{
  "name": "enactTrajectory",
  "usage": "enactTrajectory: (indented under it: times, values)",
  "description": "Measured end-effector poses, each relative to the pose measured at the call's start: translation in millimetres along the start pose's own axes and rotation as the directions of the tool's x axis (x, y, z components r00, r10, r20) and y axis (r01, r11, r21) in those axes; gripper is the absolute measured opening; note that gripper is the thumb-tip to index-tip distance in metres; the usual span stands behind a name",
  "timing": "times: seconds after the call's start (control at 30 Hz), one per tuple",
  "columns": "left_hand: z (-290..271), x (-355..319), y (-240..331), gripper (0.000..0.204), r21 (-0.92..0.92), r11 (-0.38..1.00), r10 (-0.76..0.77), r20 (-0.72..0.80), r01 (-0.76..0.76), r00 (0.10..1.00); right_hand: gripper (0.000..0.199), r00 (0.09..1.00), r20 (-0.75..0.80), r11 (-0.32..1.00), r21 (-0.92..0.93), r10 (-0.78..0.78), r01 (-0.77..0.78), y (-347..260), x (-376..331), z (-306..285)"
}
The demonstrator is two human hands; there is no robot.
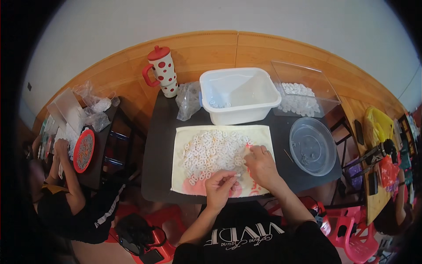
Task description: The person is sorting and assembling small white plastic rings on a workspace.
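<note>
Hands work over a pale cloth (pixel 263 132) on the dark table (pixel 160 145); left hand (pixel 220 187) is curled, its fingertips pinched on one small white ring; right hand (pixel 262 166) lies palm-down, fingers bent onto the edge of the pile of white plastic rings (pixel 211 152); a white tub (pixel 239 94) stands just beyond the cloth.

Head-worn fisheye, steeply down over the table (pixel 162 132)
</note>
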State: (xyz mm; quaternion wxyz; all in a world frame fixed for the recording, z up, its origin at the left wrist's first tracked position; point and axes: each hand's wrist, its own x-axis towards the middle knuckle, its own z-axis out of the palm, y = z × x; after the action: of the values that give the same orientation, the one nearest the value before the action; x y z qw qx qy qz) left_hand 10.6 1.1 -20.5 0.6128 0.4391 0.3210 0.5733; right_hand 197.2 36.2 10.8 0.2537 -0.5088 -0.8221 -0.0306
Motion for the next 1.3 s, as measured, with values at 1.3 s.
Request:
enactTrajectory:
  times: [1.3]
  values:
    - [-3.1,-9.5,-3.3,0.029,0.083,0.996,-0.038,0.031,0.035,0.999,0.012,0.962,0.176,0.661,0.700,0.207,-0.270,2.5,-8.6,-14.8]
